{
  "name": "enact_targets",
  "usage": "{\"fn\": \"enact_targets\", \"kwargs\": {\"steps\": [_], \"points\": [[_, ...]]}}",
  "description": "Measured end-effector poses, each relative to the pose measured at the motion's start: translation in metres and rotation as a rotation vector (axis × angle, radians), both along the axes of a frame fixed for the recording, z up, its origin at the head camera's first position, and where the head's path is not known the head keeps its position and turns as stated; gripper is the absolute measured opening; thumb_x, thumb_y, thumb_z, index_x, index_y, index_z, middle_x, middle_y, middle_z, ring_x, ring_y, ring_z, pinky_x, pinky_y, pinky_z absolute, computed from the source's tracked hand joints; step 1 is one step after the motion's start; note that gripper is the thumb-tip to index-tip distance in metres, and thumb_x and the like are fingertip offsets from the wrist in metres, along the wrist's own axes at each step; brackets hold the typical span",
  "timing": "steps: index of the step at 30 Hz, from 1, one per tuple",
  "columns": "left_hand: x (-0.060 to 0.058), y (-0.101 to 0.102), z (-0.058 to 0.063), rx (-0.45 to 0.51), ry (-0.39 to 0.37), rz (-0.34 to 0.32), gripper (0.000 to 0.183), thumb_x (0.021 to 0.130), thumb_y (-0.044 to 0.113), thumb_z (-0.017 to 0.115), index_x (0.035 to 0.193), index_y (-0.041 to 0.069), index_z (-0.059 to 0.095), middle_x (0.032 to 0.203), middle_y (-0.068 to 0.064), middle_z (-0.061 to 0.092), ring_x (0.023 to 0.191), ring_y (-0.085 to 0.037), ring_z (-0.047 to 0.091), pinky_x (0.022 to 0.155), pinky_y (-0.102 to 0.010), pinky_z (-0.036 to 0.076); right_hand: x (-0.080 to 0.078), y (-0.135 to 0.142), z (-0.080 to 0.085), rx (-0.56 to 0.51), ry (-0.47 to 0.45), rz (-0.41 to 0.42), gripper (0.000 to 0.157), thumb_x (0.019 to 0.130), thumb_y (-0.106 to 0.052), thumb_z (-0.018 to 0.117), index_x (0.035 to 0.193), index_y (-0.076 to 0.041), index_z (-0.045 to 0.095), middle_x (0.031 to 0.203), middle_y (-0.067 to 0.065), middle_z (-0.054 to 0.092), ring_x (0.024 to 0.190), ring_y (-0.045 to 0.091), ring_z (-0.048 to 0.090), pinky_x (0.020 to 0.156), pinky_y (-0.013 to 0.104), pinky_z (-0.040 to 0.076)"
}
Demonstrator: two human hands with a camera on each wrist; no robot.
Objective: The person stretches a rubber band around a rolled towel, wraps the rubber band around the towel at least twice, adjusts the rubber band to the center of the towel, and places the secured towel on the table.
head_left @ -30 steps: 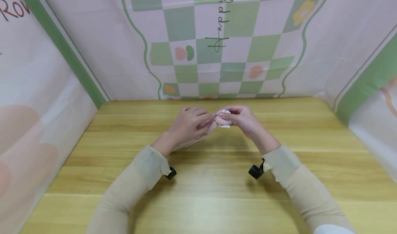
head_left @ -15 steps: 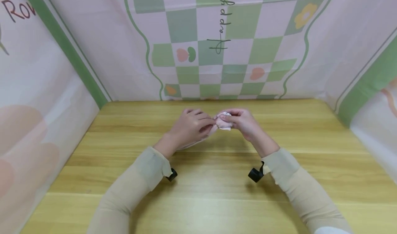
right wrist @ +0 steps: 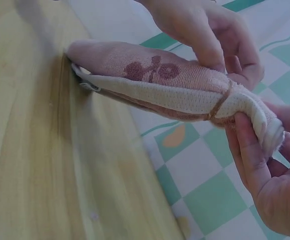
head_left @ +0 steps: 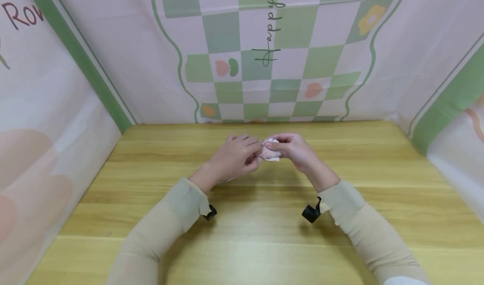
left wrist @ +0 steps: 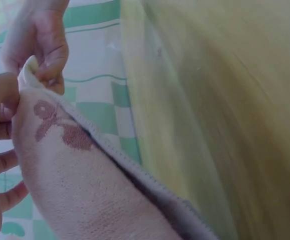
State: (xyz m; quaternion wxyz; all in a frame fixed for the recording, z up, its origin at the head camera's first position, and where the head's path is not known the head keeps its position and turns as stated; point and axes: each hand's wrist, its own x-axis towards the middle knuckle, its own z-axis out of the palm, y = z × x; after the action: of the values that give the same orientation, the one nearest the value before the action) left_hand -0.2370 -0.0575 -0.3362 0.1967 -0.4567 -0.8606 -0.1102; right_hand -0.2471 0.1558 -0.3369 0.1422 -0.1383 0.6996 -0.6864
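Observation:
A folded pink towel [head_left: 270,151] with a darker red-brown print and a pale stitched hem is stretched between both hands above the table. In the right wrist view, a thin brown band [right wrist: 220,106] circles the towel close to one end. My right hand [head_left: 300,152] pinches the bunched end beyond this band between thumb and fingers. My left hand [head_left: 235,155] grips the towel on the other side of the band, thumb and fingertips right by it. The towel's long body [left wrist: 99,185] slopes down below my left hand, its far end low by the tabletop.
The wooden table [head_left: 242,243] spreads under both forearms. A printed cloth backdrop [head_left: 223,29] with green checks rises at the table's far edge, and cloth walls stand left and right. A small black camera [head_left: 311,213] hangs from the right cuff.
The left fingers have shifted along the towel toward the right hand, covering more of the stretch beside the band. The right hand keeps its pinch on the end. The head view has tilted slightly.

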Motion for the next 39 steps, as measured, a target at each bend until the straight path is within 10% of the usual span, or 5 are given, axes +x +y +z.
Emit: {"fn": "enact_targets", "kwargs": {"steps": [5,39], "points": [[-0.003,-0.008,0.006,0.074,-0.102,-0.033,0.009,0.090,0.028,0.051,0.088,0.021,0.056,0.080,0.013,0.046,0.079,-0.008,0.040,0.068,-0.030,0.033,-0.002,-0.002,0.004,0.002,0.030,0.014,0.023,0.089,-0.010,0.062,0.107,0.006,0.063,0.089,0.008,0.066,0.074,0.016,0.062,0.066,0.027,0.052],[-0.007,-0.030,-0.009,0.091,-0.101,-0.021,0.008,0.091,0.024,0.053,0.088,0.019,0.058,0.094,0.007,0.056,0.095,-0.013,0.047,0.081,-0.039,0.039,-0.010,0.017,0.004,0.019,-0.055,-0.042,0.026,0.090,-0.009,0.062,0.112,0.004,0.061,0.092,0.004,0.066,0.077,0.014,0.063,0.068,0.026,0.052]]}}
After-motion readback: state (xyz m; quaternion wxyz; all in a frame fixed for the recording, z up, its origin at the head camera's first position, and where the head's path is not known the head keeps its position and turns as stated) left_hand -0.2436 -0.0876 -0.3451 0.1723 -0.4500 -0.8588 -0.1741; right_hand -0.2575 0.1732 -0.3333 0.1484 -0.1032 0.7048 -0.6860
